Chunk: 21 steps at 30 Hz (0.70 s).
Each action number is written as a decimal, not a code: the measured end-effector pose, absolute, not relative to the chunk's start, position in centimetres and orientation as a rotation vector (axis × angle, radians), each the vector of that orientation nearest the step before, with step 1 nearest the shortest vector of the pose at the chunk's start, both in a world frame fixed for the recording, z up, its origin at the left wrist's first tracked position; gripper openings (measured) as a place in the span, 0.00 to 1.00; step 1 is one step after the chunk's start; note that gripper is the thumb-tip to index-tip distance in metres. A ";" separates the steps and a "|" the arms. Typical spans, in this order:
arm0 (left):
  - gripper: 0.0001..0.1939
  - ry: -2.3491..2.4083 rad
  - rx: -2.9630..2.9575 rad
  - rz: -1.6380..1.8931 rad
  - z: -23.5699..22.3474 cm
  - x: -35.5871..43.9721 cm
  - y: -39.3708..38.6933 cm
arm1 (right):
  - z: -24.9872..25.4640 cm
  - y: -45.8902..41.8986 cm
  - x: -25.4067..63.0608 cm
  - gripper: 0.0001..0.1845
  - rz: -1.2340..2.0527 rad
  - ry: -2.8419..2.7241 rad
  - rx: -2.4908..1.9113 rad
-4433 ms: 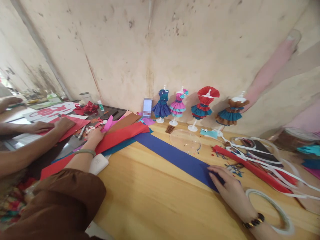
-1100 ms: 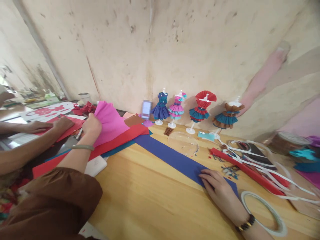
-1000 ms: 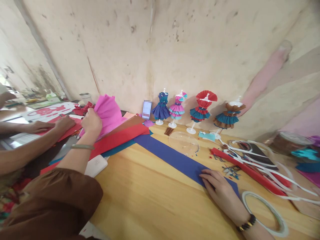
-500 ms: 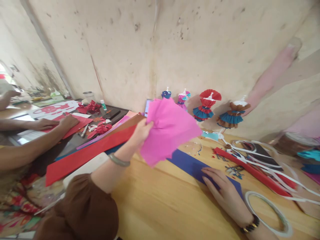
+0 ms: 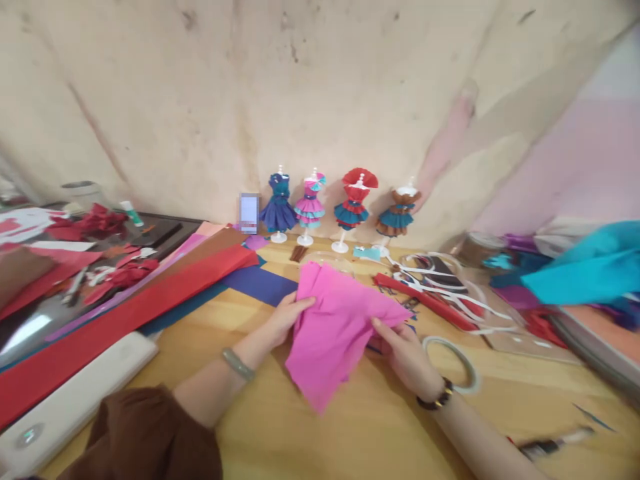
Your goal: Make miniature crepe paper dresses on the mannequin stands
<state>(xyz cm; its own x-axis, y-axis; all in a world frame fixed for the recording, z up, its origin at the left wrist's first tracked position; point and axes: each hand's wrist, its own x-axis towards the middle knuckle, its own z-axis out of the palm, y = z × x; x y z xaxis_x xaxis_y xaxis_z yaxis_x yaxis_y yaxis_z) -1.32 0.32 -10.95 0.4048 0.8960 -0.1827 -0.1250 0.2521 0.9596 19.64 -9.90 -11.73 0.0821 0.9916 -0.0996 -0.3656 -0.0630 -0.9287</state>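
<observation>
A creased pink sheet of crepe paper [image 5: 333, 327] hangs between my two hands above the wooden table. My left hand [image 5: 291, 312] is closed on its left edge, thumb on top. On the right side, my right hand [image 5: 400, 343] pinches the sheet between thumb and fingers. Beneath and behind it lies a long blue paper strip [image 5: 263, 285], partly hidden by the pink sheet. Just right of my right hand rests a roll of white tape [image 5: 457, 360].
Several small dress forms in paper dresses, including a red one [image 5: 353, 203], stand along the wall. Red paper strips [image 5: 165, 307] and a white box [image 5: 75, 400] lie left. White cords [image 5: 450, 280] and turquoise paper [image 5: 590, 267] are at right. A blurred dark-handled tool [image 5: 550, 445] lies front right.
My left hand has lifted the pink crepe paper from the left pile and carried it right, to the middle. My right hand has left the blue strip and taken the sheet's right side. The view turned right.
</observation>
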 end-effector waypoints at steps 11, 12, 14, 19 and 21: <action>0.22 0.998 0.727 0.688 -9.2 -3.8 2.2 | -11.5 -9.0 21.3 0.13 1.279 -0.660 -0.956; 0.22 0.990 0.730 0.676 -9.1 -4.0 2.4 | -11.5 -9.0 21.5 0.12 1.291 -0.660 -0.957; 0.23 0.950 0.748 0.659 -9.1 -4.2 2.5 | -11.6 -8.9 21.7 0.11 1.299 -0.657 -0.969; 0.27 0.916 0.921 0.747 -9.3 -4.4 3.1 | -11.8 -8.8 22.2 0.12 1.265 -0.658 -1.012; 0.30 0.930 0.996 0.775 -9.0 -4.8 3.4 | -11.9 -8.8 22.6 0.13 1.246 -0.654 -1.044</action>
<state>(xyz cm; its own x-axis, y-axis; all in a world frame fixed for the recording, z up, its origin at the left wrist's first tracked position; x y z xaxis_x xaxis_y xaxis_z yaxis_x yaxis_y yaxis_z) -4.80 3.44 -8.97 0.4052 0.8702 -0.2803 -0.1188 0.3541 0.9276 22.61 -8.82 -11.89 0.2388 0.9620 -0.1324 -0.4368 -0.0154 -0.8994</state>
